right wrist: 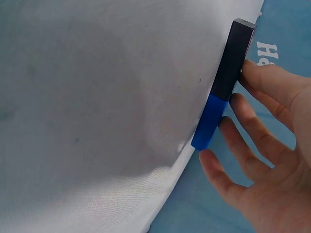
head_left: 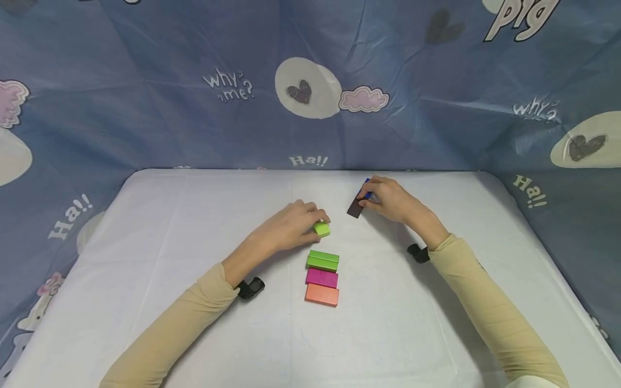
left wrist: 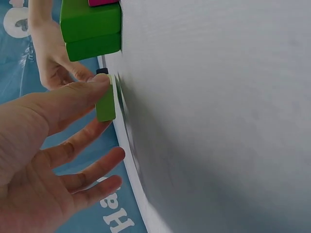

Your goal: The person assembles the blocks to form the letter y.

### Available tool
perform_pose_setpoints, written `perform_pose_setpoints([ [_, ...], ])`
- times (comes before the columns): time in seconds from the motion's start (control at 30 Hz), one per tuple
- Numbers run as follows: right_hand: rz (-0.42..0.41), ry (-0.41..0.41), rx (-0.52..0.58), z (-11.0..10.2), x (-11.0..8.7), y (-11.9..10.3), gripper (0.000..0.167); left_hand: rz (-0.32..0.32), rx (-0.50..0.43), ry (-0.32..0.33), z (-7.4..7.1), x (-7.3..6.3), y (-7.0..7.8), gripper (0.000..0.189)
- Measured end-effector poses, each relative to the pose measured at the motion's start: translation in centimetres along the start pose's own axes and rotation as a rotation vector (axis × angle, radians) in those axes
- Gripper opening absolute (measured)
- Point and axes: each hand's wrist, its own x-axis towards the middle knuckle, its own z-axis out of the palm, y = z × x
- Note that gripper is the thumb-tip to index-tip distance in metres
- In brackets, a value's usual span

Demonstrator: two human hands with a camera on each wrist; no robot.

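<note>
My left hand point(head_left: 291, 226) pinches a small lime-green block point(head_left: 322, 229) between thumb and fingers; the other fingers spread loosely in the left wrist view. Farther back on the right, my right hand point(head_left: 388, 199) is at a black block point(right wrist: 233, 60) and a blue block point(right wrist: 210, 121), which lie end to end in a line. The right fingertips touch along one long side of this pair, with the fingers fairly straight. Nearer the front is a column of green blocks point(head_left: 322, 264), a magenta block point(head_left: 322, 278) and an orange block point(head_left: 322, 295).
All the blocks are on a white-covered table point(head_left: 218, 345). A blue printed cloth point(head_left: 194, 129) hangs behind the table and along its sides. Black straps point(head_left: 251, 288) show at both wrists.
</note>
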Motion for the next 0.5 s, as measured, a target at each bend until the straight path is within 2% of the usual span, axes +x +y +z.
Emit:
perform_pose_setpoints([
  [0.23, 0.008, -0.004, 0.002, 0.1, 0.0, -0.1, 0.016, -0.009, -0.012, -0.023, 0.2, 0.6, 0.4, 0.038],
  [0.5, 0.015, -0.016, -0.010, -0.2, -0.1, -0.2, 0.017, 0.004, -0.007, 0.001, 0.1, 1.7, 0.8, 0.039],
])
